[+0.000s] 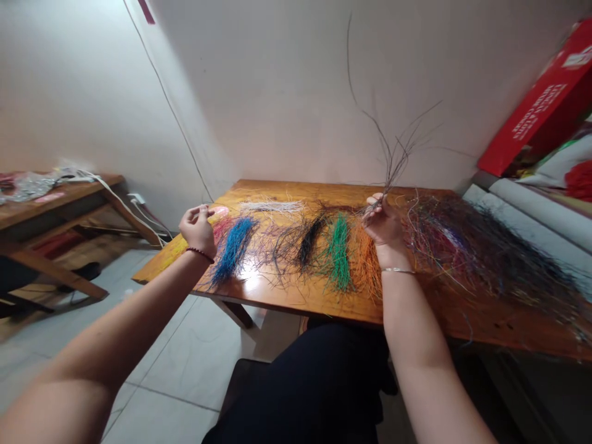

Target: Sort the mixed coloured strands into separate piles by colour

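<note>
My right hand grips a bunch of thin dark strands that fan upward in front of the wall. Its fingers are closed round their lower end, above the orange bundle. My left hand is raised near the table's left part with its fingertips pinched together; what they hold, if anything, is too small to tell. Beside it lie a blue bundle and some pink strands. A black bundle and a green bundle lie between the hands, with white strands behind.
A large tangle of mixed dark strands covers the right side of the wooden table. Yellow strands lie at its left end. A red box stands at the right. Another table with cables is at the left.
</note>
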A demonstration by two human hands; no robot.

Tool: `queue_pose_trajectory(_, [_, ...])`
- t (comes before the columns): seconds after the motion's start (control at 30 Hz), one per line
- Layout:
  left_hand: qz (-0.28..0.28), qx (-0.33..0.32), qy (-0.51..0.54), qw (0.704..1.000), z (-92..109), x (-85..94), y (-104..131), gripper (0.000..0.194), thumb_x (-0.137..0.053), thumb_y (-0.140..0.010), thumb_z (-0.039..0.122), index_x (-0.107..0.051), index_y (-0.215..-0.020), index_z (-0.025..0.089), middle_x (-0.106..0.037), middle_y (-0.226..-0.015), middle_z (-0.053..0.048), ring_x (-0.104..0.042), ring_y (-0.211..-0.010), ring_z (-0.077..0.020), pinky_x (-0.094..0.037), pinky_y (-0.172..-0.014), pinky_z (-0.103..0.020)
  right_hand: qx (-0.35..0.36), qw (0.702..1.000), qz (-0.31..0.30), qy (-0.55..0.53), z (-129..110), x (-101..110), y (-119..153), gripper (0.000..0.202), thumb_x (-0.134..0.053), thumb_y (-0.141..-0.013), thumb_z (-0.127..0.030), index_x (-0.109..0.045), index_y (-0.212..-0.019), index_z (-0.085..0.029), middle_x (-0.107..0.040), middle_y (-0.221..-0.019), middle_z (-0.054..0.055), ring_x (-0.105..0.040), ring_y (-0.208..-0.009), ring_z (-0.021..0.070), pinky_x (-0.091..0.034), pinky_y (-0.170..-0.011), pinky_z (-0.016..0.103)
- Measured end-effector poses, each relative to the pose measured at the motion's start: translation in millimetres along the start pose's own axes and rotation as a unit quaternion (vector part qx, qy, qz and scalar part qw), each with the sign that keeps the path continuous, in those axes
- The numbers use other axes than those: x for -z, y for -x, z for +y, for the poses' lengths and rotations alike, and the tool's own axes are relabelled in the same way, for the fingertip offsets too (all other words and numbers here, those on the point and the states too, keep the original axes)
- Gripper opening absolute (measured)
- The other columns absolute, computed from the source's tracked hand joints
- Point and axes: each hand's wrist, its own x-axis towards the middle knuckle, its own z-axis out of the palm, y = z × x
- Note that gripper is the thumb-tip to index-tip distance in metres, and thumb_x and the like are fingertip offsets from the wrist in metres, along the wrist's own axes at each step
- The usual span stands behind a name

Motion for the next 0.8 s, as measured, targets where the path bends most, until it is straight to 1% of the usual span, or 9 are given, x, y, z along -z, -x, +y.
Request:
queue_pose_trajectory(0.07, [0.009,0.000,0.005,1.000,-2,-9.9,10,0.022,-0.058,-0.086,0.036,-0.058,-0.089,0.014,-0.063,-0.079,-0.005,-0.057,-0.062,-0.0102,-0.044,-0.058,-0.021,0.002,1.000,0.006,0.004,0,-1,0,0.007,-0.064,-0.088,-0.018,-0.062,-0.084,-0.024,-0.063,-0.077,-0.010,-0.062,-0.056,-0.0014,-0.055,-0.057,0.009])
queue_pose_trajectory(0.13, [0.007,0.000,0.018,1.000,-2,-23.8,15,0.022,-0.060,-0.084,0.036,-0.061,-0.088,0.014,-0.065,-0.079,-0.006,-0.061,-0.068,-0.0125,-0.045,-0.059,-0.021,0.006,1.000,0.018,0.009,0,-1,0,0.008,-0.063,-0.089,-0.019,-0.062,-0.084,-0.024,-0.063,-0.076,-0.010,-0.061,-0.055,-0.0015,-0.055,-0.056,0.008])
queue_pose_trajectory(0.27, [-0.002,-0.013,0.032,0.999,2,-58.4,15,0.026,-0.060,-0.084,0.039,-0.064,-0.091,0.014,-0.067,-0.080,-0.007,-0.065,-0.074,-0.0149,-0.043,-0.058,-0.020,0.002,0.998,0.051,0.024,-1,-3,-1,0.012,-0.057,-0.092,-0.020,-0.061,-0.082,-0.024,-0.063,-0.076,-0.010,-0.060,-0.052,-0.0013,-0.054,-0.054,0.009])
queue_pose_trajectory(0.4, [-0.019,-0.068,0.020,0.997,9,-92.8,16,0.027,-0.056,-0.088,0.041,-0.063,-0.093,0.015,-0.067,-0.081,-0.007,-0.064,-0.073,-0.0138,-0.043,-0.060,-0.020,-0.003,0.999,0.048,0.021,-1,-4,-1,0.012,-0.057,-0.092,-0.020,-0.061,-0.081,-0.024,-0.061,-0.074,-0.010,-0.059,-0.052,-0.0024,-0.053,-0.055,0.007])
queue_pose_trajectory(0.5, [-0.045,-0.108,-0.001,0.993,11,-109.3,23,0.029,-0.054,-0.090,0.043,-0.064,-0.095,0.016,-0.068,-0.082,-0.006,-0.064,-0.072,-0.0129,-0.043,-0.061,-0.020,0.002,0.999,0.045,0.028,0,-3,-1,0.011,-0.060,-0.091,-0.020,-0.060,-0.080,-0.023,-0.061,-0.074,-0.010,-0.059,-0.052,-0.0019,-0.053,-0.055,0.007])
queue_pose_trajectory(0.57, [-0.063,-0.127,-0.027,0.990,10,-114.0,30,0.030,-0.053,-0.091,0.045,-0.064,-0.095,0.017,-0.069,-0.081,-0.006,-0.063,-0.068,-0.0123,-0.042,-0.059,-0.020,0.007,0.998,0.052,0.036,0,-2,-2,0.012,-0.059,-0.091,-0.021,-0.059,-0.079,-0.023,-0.061,-0.074,-0.010,-0.059,-0.052,-0.0016,-0.052,-0.054,0.007])
queue_pose_trajectory(0.63, [-0.080,-0.147,-0.061,0.984,10,-114.1,37,0.030,-0.053,-0.091,0.046,-0.065,-0.093,0.018,-0.070,-0.080,-0.005,-0.061,-0.063,-0.0114,-0.040,-0.056,-0.020,0.007,0.998,0.056,0.038,1,-2,-2,0.012,-0.059,-0.091,-0.022,-0.059,-0.079,-0.023,-0.061,-0.073,-0.010,-0.058,-0.051,-0.0016,-0.052,-0.053,0.007])
queue_pose_trajectory(0.7, [-0.096,-0.165,-0.092,0.977,11,-110.6,44,0.029,-0.053,-0.092,0.045,-0.065,-0.092,0.018,-0.071,-0.080,-0.004,-0.059,-0.059,-0.0106,-0.038,-0.055,-0.020,0.004,0.998,0.055,0.035,0,-3,-3,0.012,-0.058,-0.092,-0.022,-0.059,-0.080,-0.023,-0.061,-0.073,-0.010,-0.058,-0.051,-0.0015,-0.052,-0.053,0.007])
queue_pose_trajectory(0.8, [-0.124,-0.177,-0.115,0.970,13,-100.9,52,0.028,-0.054,-0.091,0.044,-0.066,-0.091,0.018,-0.071,-0.080,-0.004,-0.058,-0.057,-0.0101,-0.038,-0.054,-0.019,0.002,0.999,0.046,0.023,0,-5,-2,0.012,-0.057,-0.092,-0.021,-0.059,-0.081,-0.023,-0.062,-0.071,-0.009,-0.059,-0.051,-0.0007,-0.053,-0.054,0.008])
